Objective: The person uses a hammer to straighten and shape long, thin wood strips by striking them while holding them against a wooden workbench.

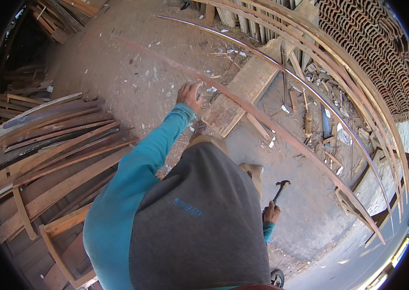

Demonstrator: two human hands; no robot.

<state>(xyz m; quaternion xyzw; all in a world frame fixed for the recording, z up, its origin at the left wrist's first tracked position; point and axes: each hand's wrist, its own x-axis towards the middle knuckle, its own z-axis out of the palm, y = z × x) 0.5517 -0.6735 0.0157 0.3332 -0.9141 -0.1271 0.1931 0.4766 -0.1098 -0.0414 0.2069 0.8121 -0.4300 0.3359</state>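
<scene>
My right hand [271,213] grips the handle of a claw hammer [277,193], its metal head raised away from me, low at the right of my body. Out in front, my left hand [190,96] has its fingers curled close beside a long, thin reddish wooden batten [274,125]. What those fingers hold, if anything, I cannot make out. The batten runs from the far left to the near right and crosses over a thick wooden plank [236,99]. Its far left end looks blurred.
A long metal-edged strip [262,55] and several timber lengths [344,58] lie beyond the batten. Roof tiles [366,48] are stacked at the far right. Piled boards [64,188] fill the left side. Wood scraps [308,121] litter the floor.
</scene>
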